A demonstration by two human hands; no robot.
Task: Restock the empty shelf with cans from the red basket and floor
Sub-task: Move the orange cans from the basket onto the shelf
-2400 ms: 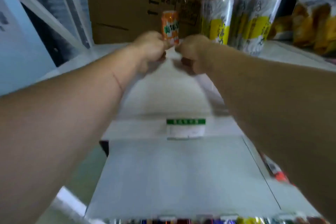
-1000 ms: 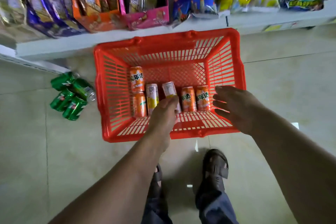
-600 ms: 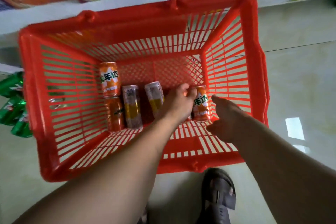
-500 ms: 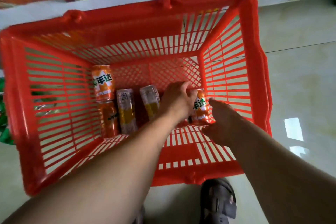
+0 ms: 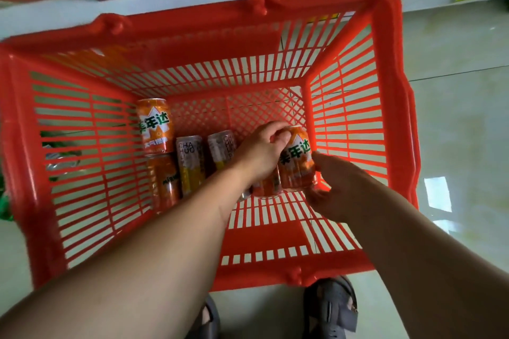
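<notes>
Both hands down inside the red slatted plastic basket point(image 5: 391, 91), at its right end. Left hand point(image 5: 264, 151) curled over an orange printed drink can point(image 5: 265, 184), mostly hidden under the palm, fingers wrapped round it. Right hand point(image 5: 334, 187) cupped against the neighbouring orange can with green lettering point(image 5: 296, 159), thumb on its side, fingers tucked beneath; closing on it, though whether fully gripped cannot be told. Four more cans lying to the left on the basket floor: two orange point(image 5: 154, 126), two pale slim cans with yellow bands point(image 5: 190, 162). Likely full, so fairly heavy for the size; rigid thin metal, smooth and a little slippery, prone to rolling and denting. Best taken round the mid-wall, not the rims. Basket lattice stiff, openwork, glossy. Pale polished tile floor point(image 5: 454, 118) beneath.
</notes>
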